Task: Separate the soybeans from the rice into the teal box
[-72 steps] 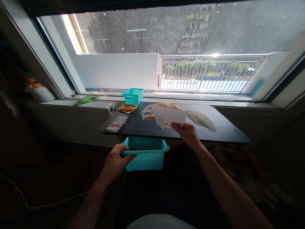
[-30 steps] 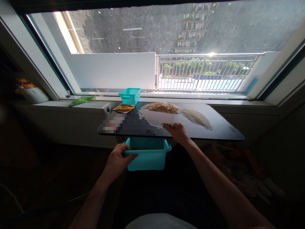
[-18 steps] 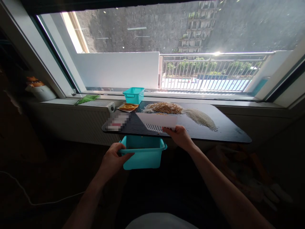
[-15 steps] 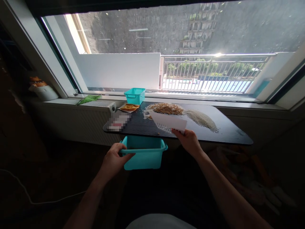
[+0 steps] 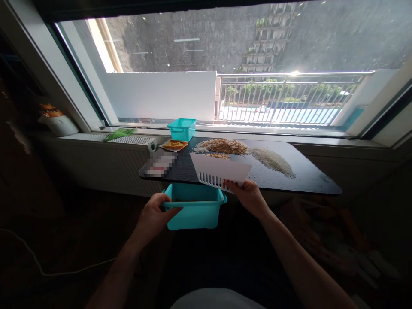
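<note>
My left hand [image 5: 159, 212] is closed on the left rim of a turquoise plastic bin [image 5: 195, 216], held just below the table's front edge. In my right hand [image 5: 246, 193] is a flat white scraper [image 5: 222, 169] with a row of slots along its lower side. The scraper lies tilted over the front of the black table [image 5: 309, 171]. Behind it a small patch of yellow-brown grains [image 5: 219, 156] shows in part. Farther back is a larger heap of the same grains [image 5: 225, 146], with white rice-like grains [image 5: 273, 161] spread to its right. The bin's contents are mostly hidden.
Another turquoise bin [image 5: 182, 128] stands at the table's back left. Before it lie an orange-brown packet [image 5: 174, 145] and a blurred-out flat item [image 5: 161, 164]. A white radiator [image 5: 106, 163] with a green cloth [image 5: 120, 134] is at left, below the window.
My right hand has drawn the scraper toward me and slightly left, to the table's front edge above the bin. Some grains have shifted forward from the heap. My left hand stays put.
</note>
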Available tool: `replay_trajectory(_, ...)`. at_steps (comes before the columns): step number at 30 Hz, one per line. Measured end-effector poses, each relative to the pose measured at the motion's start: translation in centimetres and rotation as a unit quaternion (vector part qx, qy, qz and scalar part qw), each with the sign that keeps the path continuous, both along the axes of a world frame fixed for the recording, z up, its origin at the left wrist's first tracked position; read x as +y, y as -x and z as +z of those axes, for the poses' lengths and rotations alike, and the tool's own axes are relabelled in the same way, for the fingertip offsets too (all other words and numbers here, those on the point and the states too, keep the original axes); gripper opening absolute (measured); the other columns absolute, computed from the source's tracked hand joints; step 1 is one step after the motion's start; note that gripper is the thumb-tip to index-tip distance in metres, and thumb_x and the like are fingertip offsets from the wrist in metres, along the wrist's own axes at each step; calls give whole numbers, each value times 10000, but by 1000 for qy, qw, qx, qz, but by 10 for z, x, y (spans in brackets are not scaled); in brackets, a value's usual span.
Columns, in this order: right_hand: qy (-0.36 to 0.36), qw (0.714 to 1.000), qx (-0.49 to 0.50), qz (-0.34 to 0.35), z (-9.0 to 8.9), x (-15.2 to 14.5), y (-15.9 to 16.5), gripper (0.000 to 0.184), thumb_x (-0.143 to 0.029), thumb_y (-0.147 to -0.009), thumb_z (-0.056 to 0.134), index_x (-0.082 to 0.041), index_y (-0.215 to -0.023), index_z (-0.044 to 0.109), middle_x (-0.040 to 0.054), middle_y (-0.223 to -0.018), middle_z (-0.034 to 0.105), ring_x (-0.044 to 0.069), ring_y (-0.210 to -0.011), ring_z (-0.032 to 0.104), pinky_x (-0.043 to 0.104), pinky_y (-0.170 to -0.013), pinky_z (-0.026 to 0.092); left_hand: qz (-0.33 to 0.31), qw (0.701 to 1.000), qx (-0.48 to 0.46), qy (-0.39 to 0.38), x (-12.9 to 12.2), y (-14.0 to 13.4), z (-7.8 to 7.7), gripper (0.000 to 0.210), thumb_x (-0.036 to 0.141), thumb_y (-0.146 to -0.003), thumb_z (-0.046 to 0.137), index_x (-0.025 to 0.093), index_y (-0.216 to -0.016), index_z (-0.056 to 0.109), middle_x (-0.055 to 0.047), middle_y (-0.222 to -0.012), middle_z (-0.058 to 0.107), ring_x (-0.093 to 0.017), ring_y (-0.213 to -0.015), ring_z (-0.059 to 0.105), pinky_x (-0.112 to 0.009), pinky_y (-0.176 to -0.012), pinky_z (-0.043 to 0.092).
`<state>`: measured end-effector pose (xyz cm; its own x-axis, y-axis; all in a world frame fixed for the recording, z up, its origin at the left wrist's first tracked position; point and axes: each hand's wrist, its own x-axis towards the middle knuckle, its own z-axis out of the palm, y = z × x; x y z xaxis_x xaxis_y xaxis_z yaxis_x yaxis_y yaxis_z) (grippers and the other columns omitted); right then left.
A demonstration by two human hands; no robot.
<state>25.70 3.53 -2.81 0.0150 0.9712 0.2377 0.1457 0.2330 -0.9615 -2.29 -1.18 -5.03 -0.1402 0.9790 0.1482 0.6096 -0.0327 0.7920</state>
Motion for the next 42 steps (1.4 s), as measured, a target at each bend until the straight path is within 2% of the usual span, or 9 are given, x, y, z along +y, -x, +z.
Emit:
replay_trajectory(4, -18, 999, 5, -30, 7, 5, -19, 410, -564, -621, 753, -172, -740, 763, 74, -799, 750, 258, -799, 680, 394, -774, 532, -14, 1000, -6, -6, 0, -6, -4, 319, 488, -683, 712, 212, -771, 579, 12, -841, 554, -135, -611, 525, -243, -524, 439)
replay_trajectory(8, -54, 993, -11, -107, 13, 21, -50, 374, -526, -650, 738, -157, -712, 744, 63, -733, 734, 234, -746, 668, 369, -736, 519, -36, 999, -4, -17, 4, -19, -6, 333, 509, -673, 716, 214, -744, 579, 13, -812, 557, -139, -620, 523, -249, -546, 439)
replay_trajectory(12, -56, 985, -25, -164, 16, 42, -76, 365, -526, -616, 740, -165, -677, 727, 45, -689, 722, 212, -696, 662, 342, -682, 522, -47, 999, 5, -25, 8, -28, -5, 333, 514, -671, 710, 210, -735, 589, -11, -858, 591, -177, -713, 577, -271, -610, 463)
replay_trajectory(18, -47, 985, -26, -161, 13, 49, -81, 355, -529, -614, 719, -175, -633, 711, 47, -688, 722, 195, -673, 661, 305, -638, 521, -61, 998, 16, -25, 7, -30, -1, 309, 503, -688, 701, 213, -736, 604, -23, -857, 612, -225, -828, 616, -293, -677, 495)
replay_trajectory(25, -29, 987, -31, -155, 15, 44, -81, 392, -545, -608, 737, -155, -649, 722, 46, -653, 705, 181, -633, 649, 287, -580, 540, -60, 998, 6, -33, 9, -30, -3, 297, 489, -681, 722, 214, -713, 614, -28, -858, 624, -231, -811, 624, -300, -688, 498)
replay_trajectory(32, -21, 987, -18, -156, 20, 44, -91, 420, -567, -589, 753, -164, -700, 719, 45, -718, 702, 172, -683, 652, 252, -504, 562, -67, 997, 20, -29, 11, -31, -6, 303, 494, -697, 704, 213, -721, 592, -24, -857, 604, -229, -806, 626, -290, -661, 488)
replay_trajectory(42, -5, 987, -7, -158, 6, 57, -88, 385, -532, -593, 747, -154, -630, 690, 32, -651, 675, 131, -585, 608, 219, -456, 537, -82, 995, 21, -43, 12, -34, -6, 298, 486, -698, 713, 213, -680, 595, -28, -824, 601, -230, -792, 630, -283, -655, 489)
